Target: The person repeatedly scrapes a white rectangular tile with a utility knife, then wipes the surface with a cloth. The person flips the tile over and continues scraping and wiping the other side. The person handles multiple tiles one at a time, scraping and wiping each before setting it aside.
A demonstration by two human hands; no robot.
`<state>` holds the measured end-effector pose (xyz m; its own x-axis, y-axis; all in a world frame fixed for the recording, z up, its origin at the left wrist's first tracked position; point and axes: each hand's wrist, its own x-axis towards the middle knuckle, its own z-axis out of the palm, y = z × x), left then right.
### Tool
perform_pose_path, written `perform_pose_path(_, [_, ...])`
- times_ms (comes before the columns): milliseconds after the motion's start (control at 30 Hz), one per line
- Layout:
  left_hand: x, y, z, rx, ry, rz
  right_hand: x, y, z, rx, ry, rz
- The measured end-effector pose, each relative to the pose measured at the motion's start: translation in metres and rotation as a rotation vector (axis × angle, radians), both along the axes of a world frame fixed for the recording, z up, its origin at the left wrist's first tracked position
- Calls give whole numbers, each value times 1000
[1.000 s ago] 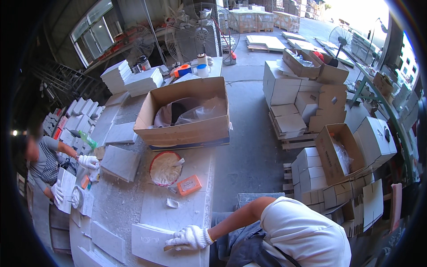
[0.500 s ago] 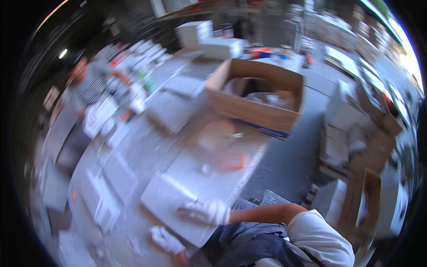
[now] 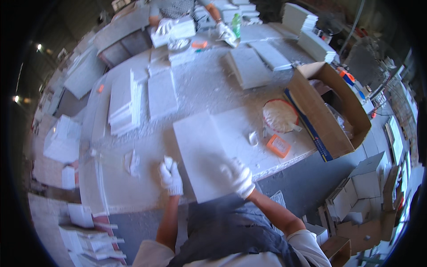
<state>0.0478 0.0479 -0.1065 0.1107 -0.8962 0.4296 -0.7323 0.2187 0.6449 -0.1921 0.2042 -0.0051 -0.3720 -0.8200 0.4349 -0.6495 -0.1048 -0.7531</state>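
A pale rectangular slab (image 3: 200,147) lies at a slant on the worktable right before me. My left hand (image 3: 170,176), in a white knit glove, is at the slab's left side with its fingers loosely bent and apart; nothing shows in it. Over the slab's near right part is my right hand (image 3: 240,178), also gloved, its fingers spread and somewhat blurred. Whether it touches the slab I cannot tell. Right of the slab are a small white lump (image 3: 253,138), an orange block (image 3: 278,146) and a round red-rimmed tub (image 3: 280,115) of pale paste.
An open cardboard box (image 3: 320,120) stands at the table's right edge. Stacked slabs (image 3: 122,104) lie at left, more slabs (image 3: 249,66) farther back. Across the table, a person's gloved hands (image 3: 227,33) are near a green bottle (image 3: 236,26). A crumpled scrap (image 3: 132,162) lies left.
The view has swung to the left and steadied, so the slab and box sit differently in it. My right hand has shifted toward the slab's right edge, its fingers now spread.
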Motion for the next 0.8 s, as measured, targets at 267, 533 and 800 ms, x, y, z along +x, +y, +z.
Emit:
perform_pose_path(267, [-3, 4, 14, -36, 7, -47, -30, 25, 10, 162, -21, -4])
perform_pose_path(533, [-10, 11, 35, -36, 39, -62, -33, 12, 43, 443, 136, 152])
perform_pose_path(800, [-10, 10, 35, -60, 59, -86, -22, -5, 41, 497, 254, 200])
